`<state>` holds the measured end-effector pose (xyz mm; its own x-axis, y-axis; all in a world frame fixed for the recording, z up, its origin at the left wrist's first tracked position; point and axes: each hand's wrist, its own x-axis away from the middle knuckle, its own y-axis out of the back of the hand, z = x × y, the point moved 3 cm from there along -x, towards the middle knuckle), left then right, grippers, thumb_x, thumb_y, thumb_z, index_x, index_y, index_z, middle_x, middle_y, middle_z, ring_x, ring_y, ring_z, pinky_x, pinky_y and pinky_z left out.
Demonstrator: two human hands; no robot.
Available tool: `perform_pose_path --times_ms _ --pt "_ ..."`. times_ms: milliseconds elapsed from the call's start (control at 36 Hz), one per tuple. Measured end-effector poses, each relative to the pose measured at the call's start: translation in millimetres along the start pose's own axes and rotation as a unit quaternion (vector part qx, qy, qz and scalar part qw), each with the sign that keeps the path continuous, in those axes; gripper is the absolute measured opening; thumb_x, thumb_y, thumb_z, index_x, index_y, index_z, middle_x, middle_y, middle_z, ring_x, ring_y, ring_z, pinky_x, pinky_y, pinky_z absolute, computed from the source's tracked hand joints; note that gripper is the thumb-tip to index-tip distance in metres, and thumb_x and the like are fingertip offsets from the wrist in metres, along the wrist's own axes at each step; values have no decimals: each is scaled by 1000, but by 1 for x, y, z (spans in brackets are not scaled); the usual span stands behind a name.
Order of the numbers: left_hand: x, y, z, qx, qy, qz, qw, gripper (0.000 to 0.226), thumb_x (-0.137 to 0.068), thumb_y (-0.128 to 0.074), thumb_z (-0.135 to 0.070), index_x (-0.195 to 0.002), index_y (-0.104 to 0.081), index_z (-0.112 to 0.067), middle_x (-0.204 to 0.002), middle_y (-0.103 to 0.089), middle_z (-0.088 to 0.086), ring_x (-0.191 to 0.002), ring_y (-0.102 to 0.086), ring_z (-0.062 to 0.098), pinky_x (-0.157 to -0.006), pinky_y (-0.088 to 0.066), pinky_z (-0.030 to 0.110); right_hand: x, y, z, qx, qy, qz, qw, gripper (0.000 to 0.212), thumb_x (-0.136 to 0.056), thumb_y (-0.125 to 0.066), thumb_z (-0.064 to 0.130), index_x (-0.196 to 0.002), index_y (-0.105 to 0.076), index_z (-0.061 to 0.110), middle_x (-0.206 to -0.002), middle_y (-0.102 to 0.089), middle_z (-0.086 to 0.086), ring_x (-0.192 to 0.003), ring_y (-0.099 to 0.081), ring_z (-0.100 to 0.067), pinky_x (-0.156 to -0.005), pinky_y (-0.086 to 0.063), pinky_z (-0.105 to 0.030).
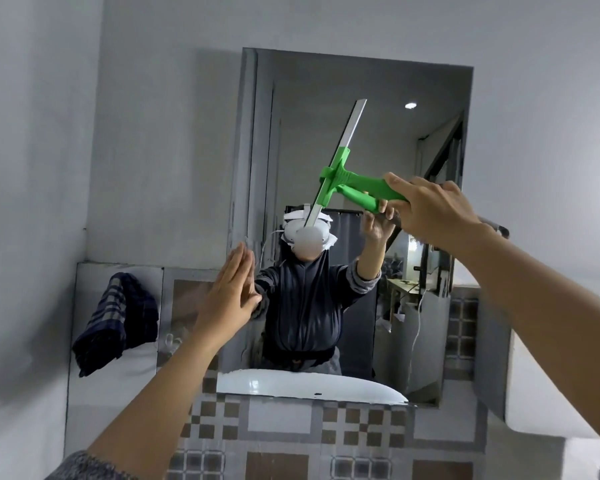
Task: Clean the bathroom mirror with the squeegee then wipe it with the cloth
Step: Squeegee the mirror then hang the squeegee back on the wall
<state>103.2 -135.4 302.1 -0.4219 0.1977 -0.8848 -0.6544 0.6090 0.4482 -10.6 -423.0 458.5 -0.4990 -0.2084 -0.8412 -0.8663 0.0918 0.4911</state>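
Observation:
The rectangular mirror (pixel 430 98) hangs on the grey wall ahead. My right hand (pixel 426 209) grips the green handle of the squeegee (pixel 347 183). Its long blade lies tilted against the glass, running from upper right down to lower left across the mirror's middle. My left hand (pixel 227 299) is flat, fingers together and extended, pressed against the mirror's left edge. A dark blue checked cloth (pixel 115 313) hangs over the tiled ledge at the left, apart from both hands.
The mirror reflects a person wearing a headset, a white basin rim (pixel 291 382) and a ceiling light. Patterned brown and grey tiles (pixel 291 434) cover the wall below the mirror. A grey ledge (pixel 541 403) juts out at the lower right.

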Motion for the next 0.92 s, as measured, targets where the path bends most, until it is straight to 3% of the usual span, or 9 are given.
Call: perform_pose_path --times_ms 194,361,611,694,833,917 --pt "0 9 12 -28 14 -2 1000 91 -82 -66 -19 -146 -1 -17 -154 5 -6 -141 0 11 -105 -21 27 2 -10 -13 -18 -19 4 1000 42 -97 -37 27 -138 -30 26 -106 -58 -10 -79 -49 -24 -83 -35 -39" --pt "2 12 13 -19 19 2 1000 89 -84 -63 -18 -145 2 -20 -153 8 -8 -140 3 10 -104 -17 31 20 -17 -19 -51 -60 25 997 44 -96 -39 24 -138 -29 27 -106 -57 -7 -86 -52 -25 -84 -33 -38" --pt "3 15 10 -10 15 17 1000 88 -87 -60 -23 -144 8 -24 -151 18 -14 -138 9 5 -96 -25 24 51 -30 -11 -108 -124 25 986 44 -96 -39 22 -139 -29 26 -108 -59 -8 -85 -51 -23 -87 -39 -43" --pt "4 16 12 -19 12 20 1000 87 -88 -59 -27 -145 7 -24 -151 20 -13 -138 9 6 -95 -32 24 58 -32 -5 -115 -147 26 982 41 -95 -38 22 -135 -31 26 -105 -59 -10 -83 -51 -26 -79 -36 -40" --pt "4 17 12 -10 2 17 1000 85 -87 -61 -24 -146 1 -20 -153 14 -10 -141 6 9 -95 -26 21 74 -37 9 -132 -180 25 974 33 -95 -40 19 -127 -34 21 -93 -55 -7 -76 -49 -26 -74 -38 -39" --pt "4 18 14 -16 -5 14 1000 85 -86 -61 -24 -146 -1 -18 -154 12 -8 -141 4 11 -97 -25 22 87 -44 19 -154 -215 25 964 34 -95 -40 20 -129 -34 22 -99 -59 -12 -81 -56 -31 -74 -45 -42"
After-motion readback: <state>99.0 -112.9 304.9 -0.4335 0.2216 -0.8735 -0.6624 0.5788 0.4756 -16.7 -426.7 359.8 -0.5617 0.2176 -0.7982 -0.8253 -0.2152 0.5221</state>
